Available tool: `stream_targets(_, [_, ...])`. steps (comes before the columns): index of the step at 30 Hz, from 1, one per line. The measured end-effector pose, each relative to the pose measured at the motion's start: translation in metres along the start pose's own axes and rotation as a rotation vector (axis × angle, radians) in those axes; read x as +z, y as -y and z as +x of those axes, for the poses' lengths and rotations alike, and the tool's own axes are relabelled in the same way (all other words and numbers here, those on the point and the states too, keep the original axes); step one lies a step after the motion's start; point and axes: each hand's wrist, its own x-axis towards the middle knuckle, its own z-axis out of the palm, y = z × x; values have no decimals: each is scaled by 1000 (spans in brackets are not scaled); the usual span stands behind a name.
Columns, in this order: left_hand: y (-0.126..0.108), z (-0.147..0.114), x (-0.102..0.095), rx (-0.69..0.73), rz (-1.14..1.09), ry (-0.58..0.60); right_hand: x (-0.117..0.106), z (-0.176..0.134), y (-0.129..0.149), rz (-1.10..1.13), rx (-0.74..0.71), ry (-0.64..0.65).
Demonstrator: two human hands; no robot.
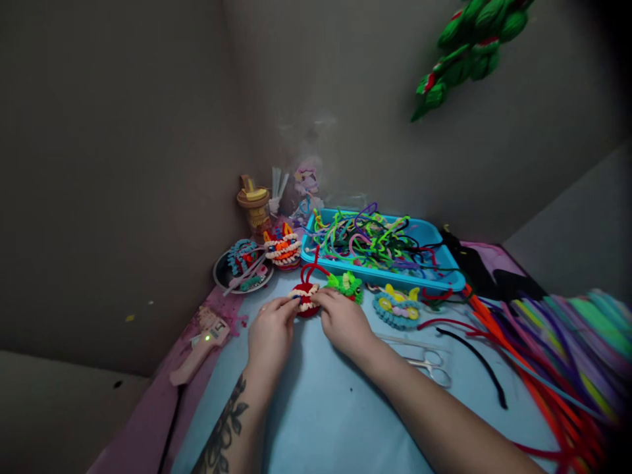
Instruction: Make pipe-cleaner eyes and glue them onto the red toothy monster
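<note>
Between both hands is a small red and cream pipe-cleaner figure [307, 307], with red stems looping up from its top. My left hand [274, 324] pinches its left side, fingers closed on the edge. On the opposite side, my right hand [342, 320] grips it with thumb and fingertips. Just behind my right hand lies a bright green pipe-cleaner figure [348, 284]. A blue and yellow one [396, 307] rests farther right. Scissors [432, 366] lie beside my right forearm, partly hidden by it.
A blue tray [380, 275] full of tangled pipe-cleaner pieces stands at the back. Left are a metal bowl [217, 273], an orange and white figure [283, 249], a brown cup [255, 214] and a pink glue gun [202, 349]. Bundled pipe cleaners [557, 355] spread along the right.
</note>
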Motion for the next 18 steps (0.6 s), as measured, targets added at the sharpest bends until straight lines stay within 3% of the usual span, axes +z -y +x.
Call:
stream_targets(13, [-4,0,3,28,80,39,2,0,-2,31,36,-31])
stream_targets(18, [-2,0,1,19,-20,7,4,1,-4,43,7,-45])
